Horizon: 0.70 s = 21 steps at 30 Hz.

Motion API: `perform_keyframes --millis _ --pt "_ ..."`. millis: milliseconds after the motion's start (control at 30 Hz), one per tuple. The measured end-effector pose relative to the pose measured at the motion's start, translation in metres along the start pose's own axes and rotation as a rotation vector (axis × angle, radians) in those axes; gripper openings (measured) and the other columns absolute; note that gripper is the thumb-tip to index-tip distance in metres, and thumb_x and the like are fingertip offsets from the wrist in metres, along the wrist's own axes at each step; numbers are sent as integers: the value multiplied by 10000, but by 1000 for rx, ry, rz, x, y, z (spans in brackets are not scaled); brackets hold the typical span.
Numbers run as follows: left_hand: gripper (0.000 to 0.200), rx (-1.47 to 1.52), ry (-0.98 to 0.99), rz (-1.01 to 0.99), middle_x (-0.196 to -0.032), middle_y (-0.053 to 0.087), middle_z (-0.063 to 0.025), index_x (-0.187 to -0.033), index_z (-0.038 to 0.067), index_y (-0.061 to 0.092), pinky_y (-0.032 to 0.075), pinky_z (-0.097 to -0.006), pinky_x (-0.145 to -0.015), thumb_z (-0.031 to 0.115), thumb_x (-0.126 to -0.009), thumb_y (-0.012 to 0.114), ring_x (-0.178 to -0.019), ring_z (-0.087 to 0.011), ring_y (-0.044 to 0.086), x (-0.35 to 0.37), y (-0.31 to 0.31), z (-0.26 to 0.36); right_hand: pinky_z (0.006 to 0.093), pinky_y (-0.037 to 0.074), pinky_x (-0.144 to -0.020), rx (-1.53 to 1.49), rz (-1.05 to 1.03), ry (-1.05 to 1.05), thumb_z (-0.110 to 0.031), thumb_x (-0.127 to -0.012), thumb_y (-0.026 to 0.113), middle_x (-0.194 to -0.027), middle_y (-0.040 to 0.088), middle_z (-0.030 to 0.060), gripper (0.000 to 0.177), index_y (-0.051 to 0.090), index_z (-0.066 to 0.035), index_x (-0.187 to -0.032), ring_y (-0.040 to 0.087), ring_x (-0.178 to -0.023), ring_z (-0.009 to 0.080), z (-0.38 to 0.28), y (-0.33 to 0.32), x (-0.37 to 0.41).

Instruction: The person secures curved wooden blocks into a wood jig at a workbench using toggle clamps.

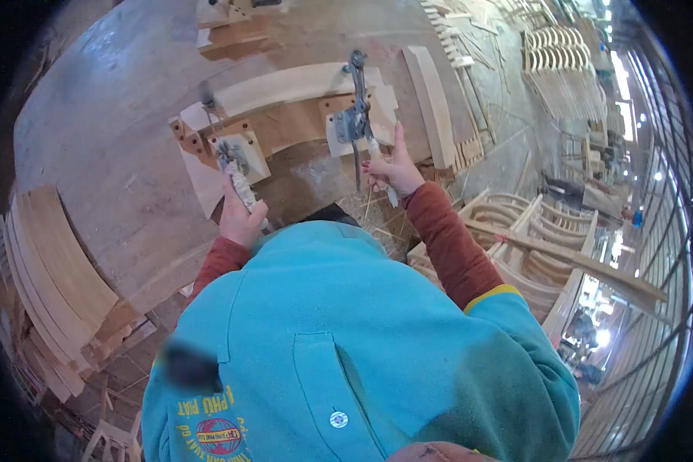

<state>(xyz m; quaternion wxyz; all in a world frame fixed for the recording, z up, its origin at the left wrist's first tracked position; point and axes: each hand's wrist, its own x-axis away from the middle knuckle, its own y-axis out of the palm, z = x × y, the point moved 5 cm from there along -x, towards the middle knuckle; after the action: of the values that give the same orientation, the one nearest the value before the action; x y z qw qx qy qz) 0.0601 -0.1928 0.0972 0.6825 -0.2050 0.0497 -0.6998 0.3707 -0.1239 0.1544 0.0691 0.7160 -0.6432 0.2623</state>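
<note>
My left hand (pixel 242 218) is closed around the white-wrapped handle of a toggle clamp (pixel 231 156) on the left end of a wooden jig (pixel 281 127). At the jig's right end, my right hand (pixel 396 169) has its fingers curled at the wrapped lever of a second toggle clamp (pixel 353 123), with one digit stretched upward. This clamp stands tall, its arm reaching over the wood. A pale curved wooden board (pixel 285 86) lies along the far side of the jig, between the two clamps.
Another curved board (pixel 431 108) lies right of the jig on the broad worktable (pixel 115 131). Stacked curved boards (pixel 58 269) stand at the left. Wooden frames (pixel 531 254) fill the right side, with more slatted parts (pixel 558 61) farther back. Another jig (pixel 235 35) sits at the table's far side.
</note>
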Motion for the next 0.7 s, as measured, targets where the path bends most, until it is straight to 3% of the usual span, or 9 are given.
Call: perform_keyframes --millis 67,133,200,267,400,533,700 --pt "809 17 -19 19 -1207 441 -300 -1377 -29 131 382 -387 -936 169 -722 562 -1092 -393 481 3 1 6 339 488 -668 118 77 -107 -72 -794 617 -1141 503 238 892 8 -147 -1441 600 -859 274 2 0 7" --pt "784 -6 -68 31 -1216 435 -296 -1367 -41 171 376 -386 -946 173 -719 556 -1104 -398 473 4 -2 12 422 445 -844 697 388 -681 -185 -799 630 -1051 591 272 860 62 -168 -1444 580 -958 406 0 6 2" --pt "764 -43 -38 90 -1222 438 -288 -1354 -53 207 376 -387 -946 173 -711 554 -1105 -399 470 5 1 8 309 446 -590 723 399 -570 -131 -833 586 -919 588 153 750 137 -156 -1433 571 -710 227 8 7 -15" --pt "756 -80 -24 105 -1232 437 -281 -1345 -61 231 375 -390 -947 173 -704 555 -1111 -399 465 2 0 6 256 437 -443 628 343 -381 -111 -852 562 -801 573 79 708 157 -163 -1431 549 -550 134 26 6 -40" --pt "777 -170 6 96 -1252 426 -284 -1348 -60 228 376 -395 -949 176 -689 565 -1129 -394 455 3 0 5 269 386 -362 383 193 -60 -134 -868 544 -618 501 30 752 62 -217 -1440 467 -419 125 64 6 -70" --pt "805 -178 -21 48 -1253 422 -293 -1363 -52 198 371 -389 -959 178 -686 569 -1145 -393 444 4 -2 4 280 352 -323 52 37 198 -152 -893 510 -586 462 23 790 -58 -243 -1434 422 -374 128 -5 25 -39" --pt "830 -94 -188 -30 -1249 430 -292 -1375 -45 174 371 -372 -961 177 -682 572 -1150 -389 438 5 -3 25 278 349 -309 31 -219 295 -167 -891 512 -611 484 51 776 -43 -243 -1426 442 -376 143 -30 9 -15"
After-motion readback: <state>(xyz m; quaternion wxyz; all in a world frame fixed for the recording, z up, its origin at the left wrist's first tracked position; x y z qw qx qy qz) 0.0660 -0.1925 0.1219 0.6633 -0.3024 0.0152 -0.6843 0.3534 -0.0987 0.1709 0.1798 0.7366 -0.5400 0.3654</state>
